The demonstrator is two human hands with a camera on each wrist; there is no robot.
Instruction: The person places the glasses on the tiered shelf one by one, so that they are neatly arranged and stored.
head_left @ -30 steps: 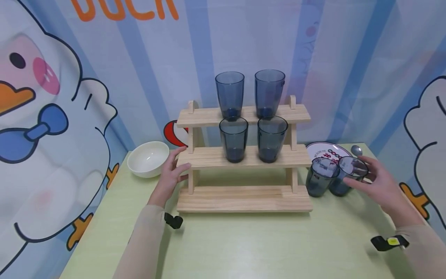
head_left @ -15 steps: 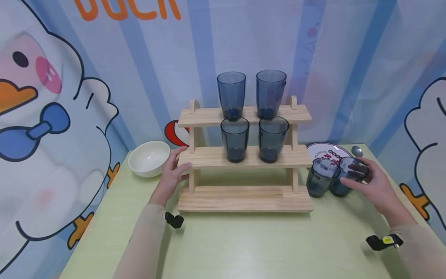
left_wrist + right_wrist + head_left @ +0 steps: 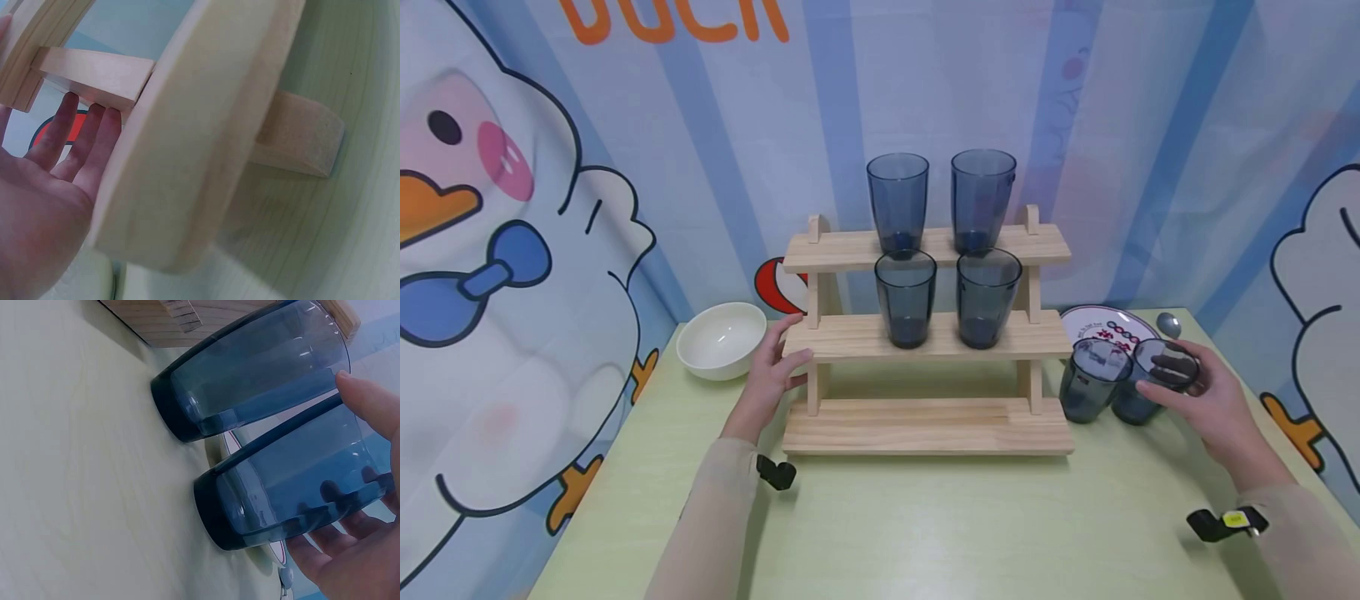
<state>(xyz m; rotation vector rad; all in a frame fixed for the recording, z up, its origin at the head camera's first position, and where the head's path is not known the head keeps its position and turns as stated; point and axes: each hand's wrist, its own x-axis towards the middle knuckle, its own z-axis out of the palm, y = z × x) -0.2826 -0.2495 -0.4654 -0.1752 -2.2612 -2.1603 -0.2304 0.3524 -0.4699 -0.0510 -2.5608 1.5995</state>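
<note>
Both hands are busy: the right hand (image 3: 1213, 408) holds the outer glass (image 3: 287, 478) near its rim, thumb on the near side and fingers on the far side, spread only to its width. Bent around the left end of the rack (image 3: 928, 429), the left hand (image 3: 765, 375) has fingertips against the post (image 3: 94, 75).

Over the last half second the right hand and its glass have shifted slightly toward 3 o'clock, away from the second glass (image 3: 1086, 396), while the left hand has stayed put. That suggests the grip has settled and the glass is being parted from its neighbour; whether its base is off the table (image 3: 917, 525) cannot be told.

The held glass lies at the rack's 3 o'clock, the second glass just beside it at 9 o'clock, the plate (image 3: 1093, 318) at 10 and the spoon (image 3: 1168, 324) at 12. It is smoky blue and see-through, widening from a thick, dark base to a thin rim, the fingers showing through its wall.
</note>
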